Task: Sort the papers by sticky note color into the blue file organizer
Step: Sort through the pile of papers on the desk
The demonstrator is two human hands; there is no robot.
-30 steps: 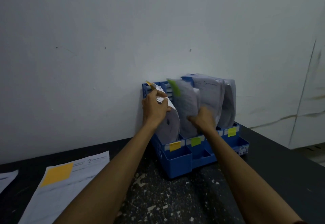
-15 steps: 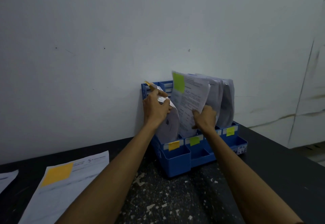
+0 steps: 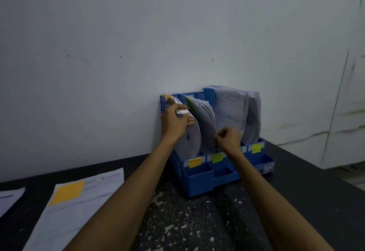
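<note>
On the table (image 3: 187,221) at far left, a sheet with an orange note (image 3: 83,207) lies flat and waits to be filed, well apart from the organizer (image 3: 197,179). The left hand (image 3: 173,122) grips the top of the orange-slot papers (image 3: 189,138) and bends them leftward, which opens the neighbouring slot. The green-note papers (image 3: 203,116) stand in that second slot, curling over. The right hand (image 3: 229,139) is at their lower front edge with fingers curled; I cannot tell whether it pinches a sheet or only nudges it.

To seat these well, the bottom edges likely need tapping down behind the front lip so that the green tab stays showing, and then the left stack can be eased back gently.

The blue-note papers (image 3: 229,108) lean just beside the right hand, so room there is tight. The organizer backs against the wall (image 3: 177,33). There is free table in front, and the table's edge falls away to the right.
</note>
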